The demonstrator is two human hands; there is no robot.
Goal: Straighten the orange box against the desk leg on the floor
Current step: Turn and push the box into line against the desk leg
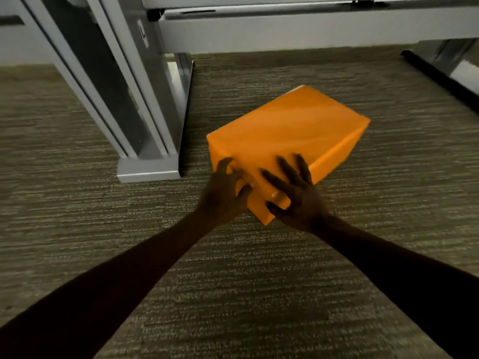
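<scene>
Both hands grip the orange box [282, 130] at its near corner: left hand [223, 195] curled on the edge, right hand [295, 195] splayed over the top. It looks stiff, smooth and probably light. The desk leg [145, 125] stands to the left hand's left, apart from the skewed box.

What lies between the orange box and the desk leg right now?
Only bare carpet. In the head view, a strip of floor separates the orange box from the desk leg; the box sits angled, with both the left hand and right hand gripping its near end.

There are no words or numbers here that can be read. A small pale sticker [142, 32] sits on the grey desk leg [145, 104] in the upper left of the frame (its one dark mark is too blurry to make out).
</scene>
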